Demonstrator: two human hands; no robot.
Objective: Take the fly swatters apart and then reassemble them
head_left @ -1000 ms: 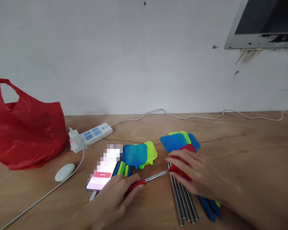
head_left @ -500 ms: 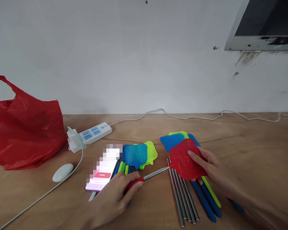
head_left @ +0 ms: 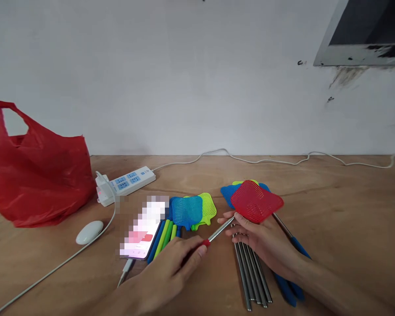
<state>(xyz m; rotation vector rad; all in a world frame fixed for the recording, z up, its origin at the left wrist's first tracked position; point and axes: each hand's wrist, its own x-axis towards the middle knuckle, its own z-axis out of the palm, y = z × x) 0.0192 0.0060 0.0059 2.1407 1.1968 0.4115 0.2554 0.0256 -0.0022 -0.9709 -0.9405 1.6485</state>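
Note:
A red fly swatter (head_left: 254, 201) with a perforated head and a metal shaft is held above the table between both hands. My left hand (head_left: 173, 265) is closed around its red handle. At the neck just below the head, my right hand (head_left: 263, 241) pinches the shaft between thumb and fingers. Under that hand lie several metal rods (head_left: 253, 276), side by side. Blue and yellow-green swatters (head_left: 228, 195) lie behind the red head, their blue handles (head_left: 285, 289) partly hidden by my right forearm. Left of them rests another group of swatters (head_left: 187, 210) with blue and green handles (head_left: 164, 232).
A lit phone (head_left: 151, 224) with a pixelated screen lies left of my left hand, a cable plugged into it. Further left are a white mouse-shaped object (head_left: 89, 232), a power strip (head_left: 131, 181) and a red plastic bag (head_left: 42, 175). A white cord (head_left: 260, 163) runs along the wall.
My right hand has moved from the right side of the swatter's head down to its neck. The red head has turned and tilted. My left hand keeps its hold on the handle.

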